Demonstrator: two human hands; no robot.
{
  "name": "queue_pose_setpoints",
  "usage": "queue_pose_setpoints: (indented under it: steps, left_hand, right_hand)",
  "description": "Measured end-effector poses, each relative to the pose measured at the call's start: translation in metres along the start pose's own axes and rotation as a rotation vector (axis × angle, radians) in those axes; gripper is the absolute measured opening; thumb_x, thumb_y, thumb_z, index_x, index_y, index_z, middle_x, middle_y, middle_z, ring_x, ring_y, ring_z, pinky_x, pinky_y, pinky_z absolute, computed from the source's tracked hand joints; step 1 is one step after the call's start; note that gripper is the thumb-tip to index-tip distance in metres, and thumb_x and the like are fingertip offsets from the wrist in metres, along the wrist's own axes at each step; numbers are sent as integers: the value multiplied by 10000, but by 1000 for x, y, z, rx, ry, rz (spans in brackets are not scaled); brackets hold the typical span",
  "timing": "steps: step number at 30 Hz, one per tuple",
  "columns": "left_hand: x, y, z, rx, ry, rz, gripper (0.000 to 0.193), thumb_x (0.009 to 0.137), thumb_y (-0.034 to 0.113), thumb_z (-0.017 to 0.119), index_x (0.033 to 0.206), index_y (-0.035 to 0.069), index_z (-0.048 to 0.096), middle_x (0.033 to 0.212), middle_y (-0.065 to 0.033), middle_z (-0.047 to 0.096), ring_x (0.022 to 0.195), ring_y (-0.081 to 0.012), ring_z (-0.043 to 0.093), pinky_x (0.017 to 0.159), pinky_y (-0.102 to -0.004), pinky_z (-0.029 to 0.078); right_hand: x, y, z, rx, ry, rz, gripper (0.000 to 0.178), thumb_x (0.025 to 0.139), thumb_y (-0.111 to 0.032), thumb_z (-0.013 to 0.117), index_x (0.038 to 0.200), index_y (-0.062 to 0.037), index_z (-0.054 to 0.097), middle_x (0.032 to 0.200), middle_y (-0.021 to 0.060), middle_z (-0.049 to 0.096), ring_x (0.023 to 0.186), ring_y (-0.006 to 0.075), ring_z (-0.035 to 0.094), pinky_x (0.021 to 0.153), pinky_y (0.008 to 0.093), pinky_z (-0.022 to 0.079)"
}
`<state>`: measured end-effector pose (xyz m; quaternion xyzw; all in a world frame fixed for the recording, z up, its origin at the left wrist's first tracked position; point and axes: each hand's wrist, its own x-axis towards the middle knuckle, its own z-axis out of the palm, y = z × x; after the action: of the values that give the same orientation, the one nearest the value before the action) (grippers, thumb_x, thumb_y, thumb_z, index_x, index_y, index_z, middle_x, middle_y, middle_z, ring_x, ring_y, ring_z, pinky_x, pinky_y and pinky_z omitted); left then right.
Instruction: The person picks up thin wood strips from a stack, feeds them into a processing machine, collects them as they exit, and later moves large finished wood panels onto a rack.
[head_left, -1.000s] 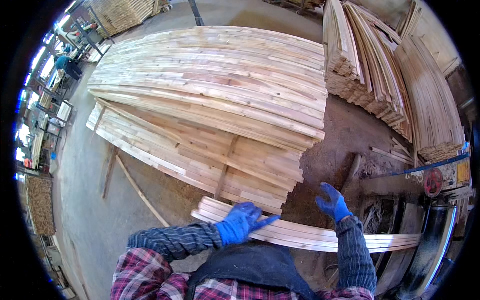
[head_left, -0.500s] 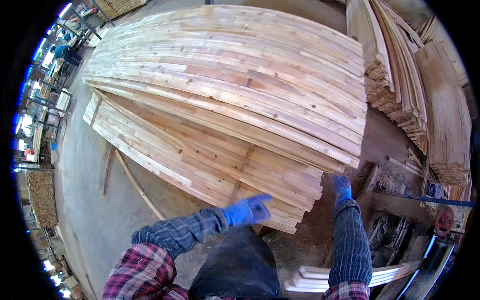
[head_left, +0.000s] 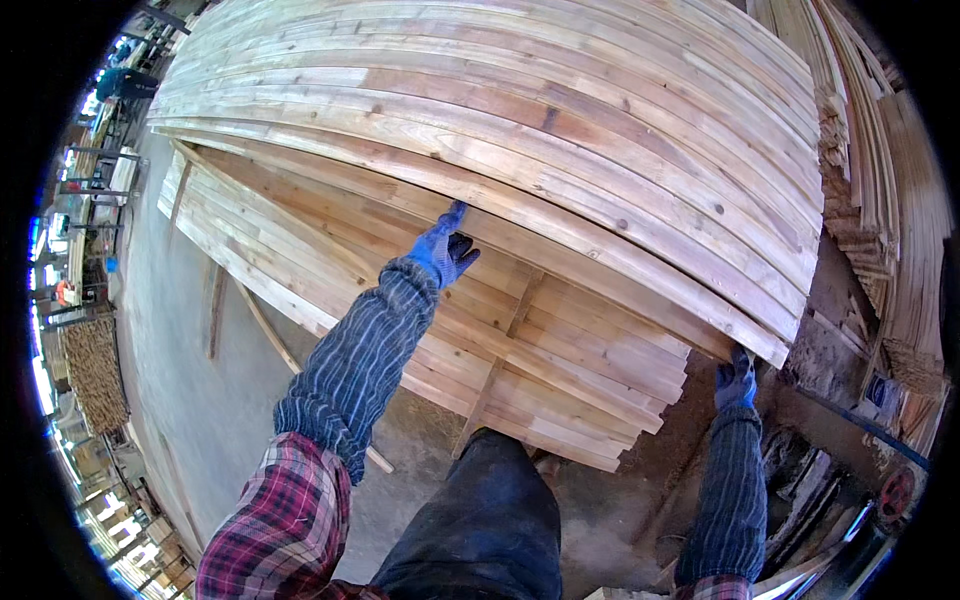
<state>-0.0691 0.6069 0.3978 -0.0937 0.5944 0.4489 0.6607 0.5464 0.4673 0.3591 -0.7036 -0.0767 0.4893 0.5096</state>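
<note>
A wide upper layer of long pale wooden boards (head_left: 480,110) lies side by side across the upper view. At its near edge is a front board (head_left: 600,228). My left hand (head_left: 443,250), in a blue glove, reaches up to this edge near mid-length, with its fingers apart and one fingertip touching the wood. My right hand (head_left: 736,382), also blue-gloved, has its fingers closed at the right end of the front board; the fingertips are partly hidden there. Below lies a lower layer of boards (head_left: 580,375), crossed by thin wooden strips (head_left: 478,408).
More stacks of long boards (head_left: 915,240) stand at the right. Loose sticks (head_left: 268,325) lie on the grey floor (head_left: 180,400) at the left. A blue bar (head_left: 875,436) and a red round part (head_left: 895,492) are at the lower right. Another person (head_left: 125,84) is far off at upper left.
My left hand has moved up and slightly left, from above the lower boards to the front board's edge. My right hand has come to the board's right end. The view has shifted.
</note>
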Motion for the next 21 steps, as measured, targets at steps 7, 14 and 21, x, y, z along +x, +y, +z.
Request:
queue_pose_setpoints:
  steps: [7, 14, 21]
  left_hand:
    - [-3, -22, -50, -273, -221, -5, 316, 825, 264, 806, 1062, 133, 643, 1081, -48, 669, 1080, -244, 621, 984, -444, 532]
    - [-113, -84, -104, -28, -214, -112, 242, 911, 299, 724, 1078, 144, 639, 1038, -22, 689, 939, -171, 678, 842, -334, 604]
    - [-259, -262, -113, 692, -710, 558, 337, 1008, 237, 568, 1297, 68, 607, 1138, -82, 642, 1035, -227, 615, 898, -360, 527]
  right_hand:
    - [-68, 0, -18, 15, -108, 100, 354, 860, -240, 745, 1181, -146, 626, 1128, -5, 667, 1060, 177, 619, 937, 309, 503]
    - [-91, -35, -50, -1249, -887, -56, 977, 756, -402, 853, 1500, -19, 347, 1506, 154, 417, 1417, 307, 354, 1177, 390, 291]
    - [-320, 56, 327, -836, -1573, 331, 1076, 798, -488, 788, 1567, -59, 169, 1551, 215, 334, 1446, 312, 313, 1172, 400, 280]
